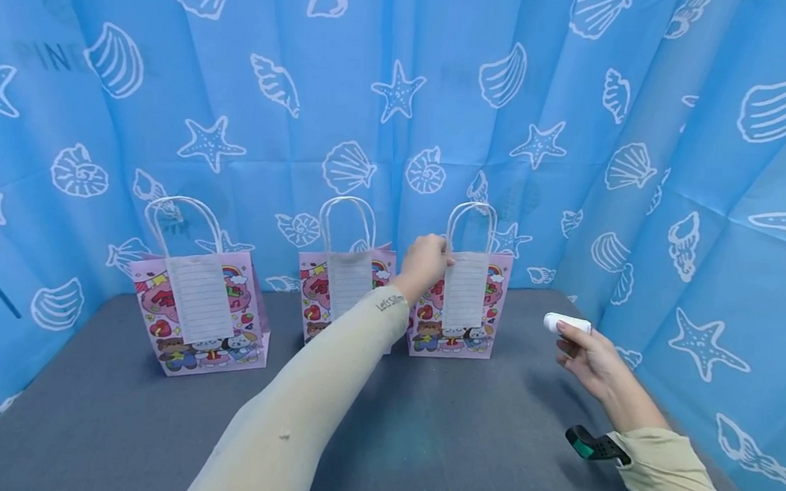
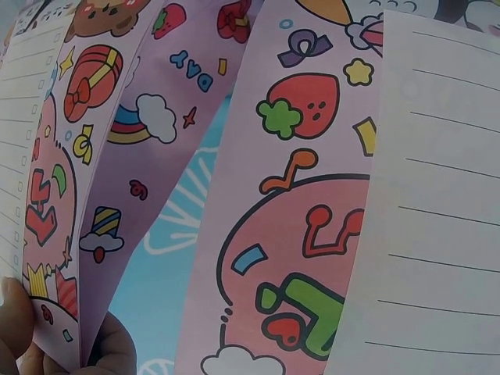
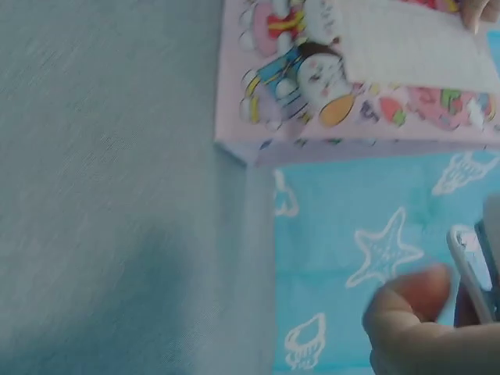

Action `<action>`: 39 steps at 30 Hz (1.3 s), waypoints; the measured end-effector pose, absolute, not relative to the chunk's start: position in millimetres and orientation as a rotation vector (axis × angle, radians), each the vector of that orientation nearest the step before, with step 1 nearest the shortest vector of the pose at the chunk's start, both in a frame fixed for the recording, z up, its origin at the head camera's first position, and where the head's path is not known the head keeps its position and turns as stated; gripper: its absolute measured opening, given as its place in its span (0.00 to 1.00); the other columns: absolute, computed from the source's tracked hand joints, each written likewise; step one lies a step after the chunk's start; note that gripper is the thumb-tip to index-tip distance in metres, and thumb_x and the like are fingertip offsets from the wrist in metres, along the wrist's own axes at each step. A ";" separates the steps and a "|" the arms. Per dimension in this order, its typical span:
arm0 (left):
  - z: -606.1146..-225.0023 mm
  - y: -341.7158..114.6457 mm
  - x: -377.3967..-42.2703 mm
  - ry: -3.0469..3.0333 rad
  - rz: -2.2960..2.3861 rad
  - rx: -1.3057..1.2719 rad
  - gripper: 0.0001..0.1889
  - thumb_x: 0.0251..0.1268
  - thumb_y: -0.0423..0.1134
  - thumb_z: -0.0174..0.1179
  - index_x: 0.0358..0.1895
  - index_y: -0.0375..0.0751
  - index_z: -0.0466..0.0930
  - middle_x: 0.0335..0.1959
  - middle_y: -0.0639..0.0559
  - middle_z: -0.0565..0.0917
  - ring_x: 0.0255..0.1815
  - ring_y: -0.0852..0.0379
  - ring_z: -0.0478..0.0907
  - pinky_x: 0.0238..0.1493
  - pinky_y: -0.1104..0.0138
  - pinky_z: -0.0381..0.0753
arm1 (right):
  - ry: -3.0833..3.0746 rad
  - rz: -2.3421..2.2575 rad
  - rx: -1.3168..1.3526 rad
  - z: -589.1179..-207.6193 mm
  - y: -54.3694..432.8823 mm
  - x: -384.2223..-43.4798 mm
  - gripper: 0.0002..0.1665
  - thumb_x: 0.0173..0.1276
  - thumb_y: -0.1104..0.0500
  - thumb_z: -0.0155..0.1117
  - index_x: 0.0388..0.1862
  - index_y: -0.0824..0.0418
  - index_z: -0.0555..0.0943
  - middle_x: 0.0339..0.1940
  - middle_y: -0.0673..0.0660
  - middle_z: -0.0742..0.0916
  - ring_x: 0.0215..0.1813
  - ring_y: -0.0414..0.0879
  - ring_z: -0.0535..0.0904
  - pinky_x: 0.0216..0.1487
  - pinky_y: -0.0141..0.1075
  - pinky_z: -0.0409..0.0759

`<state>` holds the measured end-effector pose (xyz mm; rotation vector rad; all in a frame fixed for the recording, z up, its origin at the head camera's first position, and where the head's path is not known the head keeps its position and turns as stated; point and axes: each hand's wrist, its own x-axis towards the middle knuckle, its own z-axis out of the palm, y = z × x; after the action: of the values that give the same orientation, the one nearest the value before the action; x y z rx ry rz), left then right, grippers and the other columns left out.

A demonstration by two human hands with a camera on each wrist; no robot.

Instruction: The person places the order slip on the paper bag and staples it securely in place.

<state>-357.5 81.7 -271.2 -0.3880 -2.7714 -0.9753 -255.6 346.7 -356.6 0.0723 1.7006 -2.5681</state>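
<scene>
At the top left corner of the right-hand pink paper gift bag [image 1: 426, 332], my left hand [image 1: 426, 262] pinches the bag's edge. The left wrist view shows the thumb [image 2: 14, 316] in front and fingers behind. A white lined paper sheet [image 1: 466, 291] hangs on this bag's front, below its white handle. My right hand [image 1: 591, 363] is raised to the right of the bags, holding a small white tool [image 1: 567, 324] that looks like a mini stapler. In the right wrist view that tool [image 3: 469, 269] is partly cut off and blurred.
Two like bags, a middle bag [image 1: 314, 289] and a left bag [image 1: 254, 304], stand to the left with lined sheets on their fronts. All stand on a dark grey table [image 1: 436, 428]. A blue shell-patterned curtain [image 1: 405, 43] hangs behind and at the sides.
</scene>
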 end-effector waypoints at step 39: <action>-271.5 80.4 -357.0 -2.775 -0.943 -0.413 0.08 0.67 0.41 0.61 0.37 0.40 0.82 0.32 0.51 0.81 0.30 0.58 0.74 0.30 0.70 0.73 | 1.611 -2.781 -0.372 -293.7 282.3 -274.1 0.15 0.72 0.69 0.55 0.54 0.64 0.66 0.47 0.54 0.79 0.45 0.42 0.78 0.46 0.37 0.79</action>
<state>-357.0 80.4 -271.5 -0.4130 -2.7752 -0.9432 -274.1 282.3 -293.7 -0.3721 1.6113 -2.7814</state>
